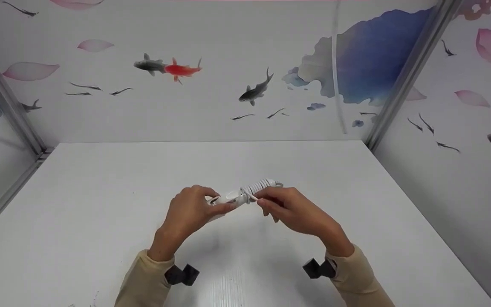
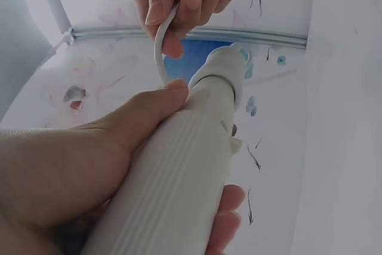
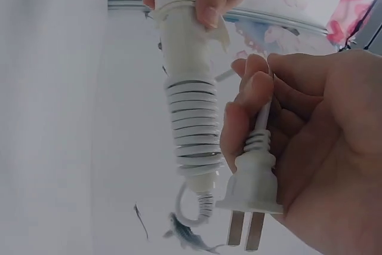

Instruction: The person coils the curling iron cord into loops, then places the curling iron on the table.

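A long white appliance (image 1: pixel 232 197), which looks like a hair straightener, is held over the table, slanting up to the right in the head view. My left hand (image 1: pixel 189 209) grips its ribbed body (image 2: pixel 173 171), thumb along one side and fingers round the other. White power cord (image 3: pixel 194 117) is wound in several turns round its narrower end. My right hand (image 1: pixel 298 209) pinches a free stretch of cord (image 2: pixel 159 55) beside the coil. The two-pin plug (image 3: pixel 253 183) hangs below those fingers, prongs pointing away from them.
The white table (image 1: pixel 100 179) spreads under both hands. A white back wall (image 1: pixel 211 115) printed with fish and petals stands behind it, with grey metal posts (image 1: pixel 416 68) at the corners. Small black blocks (image 1: pixel 181 275) sit on both wrists.
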Motion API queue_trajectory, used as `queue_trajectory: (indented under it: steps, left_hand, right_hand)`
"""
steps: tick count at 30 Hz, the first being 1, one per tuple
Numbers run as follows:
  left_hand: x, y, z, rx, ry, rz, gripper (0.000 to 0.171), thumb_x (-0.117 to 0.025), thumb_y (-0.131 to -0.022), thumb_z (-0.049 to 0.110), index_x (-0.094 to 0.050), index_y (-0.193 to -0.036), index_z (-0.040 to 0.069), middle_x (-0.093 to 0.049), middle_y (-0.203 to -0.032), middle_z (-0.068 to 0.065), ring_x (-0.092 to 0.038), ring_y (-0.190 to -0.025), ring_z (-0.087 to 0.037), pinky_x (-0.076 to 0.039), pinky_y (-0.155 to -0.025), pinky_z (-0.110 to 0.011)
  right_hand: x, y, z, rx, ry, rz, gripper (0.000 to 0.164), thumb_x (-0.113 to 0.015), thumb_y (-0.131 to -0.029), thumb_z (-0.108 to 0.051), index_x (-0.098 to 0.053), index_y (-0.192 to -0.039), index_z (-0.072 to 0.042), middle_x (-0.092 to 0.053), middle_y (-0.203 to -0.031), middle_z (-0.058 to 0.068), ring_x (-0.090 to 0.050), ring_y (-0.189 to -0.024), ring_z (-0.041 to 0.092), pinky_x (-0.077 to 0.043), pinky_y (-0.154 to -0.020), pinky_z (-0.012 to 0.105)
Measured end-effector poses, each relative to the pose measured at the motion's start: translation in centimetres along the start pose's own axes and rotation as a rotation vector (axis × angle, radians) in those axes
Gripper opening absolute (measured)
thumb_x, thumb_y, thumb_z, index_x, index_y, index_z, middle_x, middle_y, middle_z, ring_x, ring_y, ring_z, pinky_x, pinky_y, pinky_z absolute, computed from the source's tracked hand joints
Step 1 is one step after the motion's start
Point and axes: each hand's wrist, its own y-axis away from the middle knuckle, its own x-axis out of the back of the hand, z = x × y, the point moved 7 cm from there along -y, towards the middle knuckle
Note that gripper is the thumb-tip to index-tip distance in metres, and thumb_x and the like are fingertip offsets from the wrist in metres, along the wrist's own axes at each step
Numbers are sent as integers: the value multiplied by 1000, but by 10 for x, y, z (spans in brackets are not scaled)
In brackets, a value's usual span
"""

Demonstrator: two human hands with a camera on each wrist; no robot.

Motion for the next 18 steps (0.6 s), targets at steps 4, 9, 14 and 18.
queue_trajectory:
  steps: [4,9,14,18]
  left_hand:
    - [4,-2,0,33,49,30,43,-81,-81,45,-77,-103,9,-74,-100,-9,-60,-74,-17,-47,-61,-27]
    - [8,-3,1,44,132,18,44,-80,-83,44,-76,-108,8,-73,-99,-10,-62,-75,-19,-49,-64,-28]
    - [9,-3,1,55,258,-40,46,-79,-83,45,-75,-112,9,-72,-98,-10,-64,-79,-20,-53,-71,-32]
    - [7,0,3,40,365,-125,43,-78,-84,45,-74,-109,10,-72,-94,-10,-65,-76,-20,-54,-69,-31]
  right_hand:
    - [-2,-2,3,19,-37,-7,23,-51,-106,-24,-66,-118,-11,-64,-87,7,-61,-78,13,-55,-77,28]
    - [-4,-5,7,36,-68,-26,25,-49,-106,-23,-66,-115,-7,-70,-95,9,-66,-93,17,-52,-98,39]
    - [-7,-8,9,59,-112,-62,25,-50,-106,-24,-67,-110,-7,-71,-104,9,-65,-102,17,-49,-102,35]
    - [-11,-9,16,50,-125,-103,26,-51,-106,-24,-70,-105,-7,-71,-102,11,-63,-100,16,-49,-97,36]
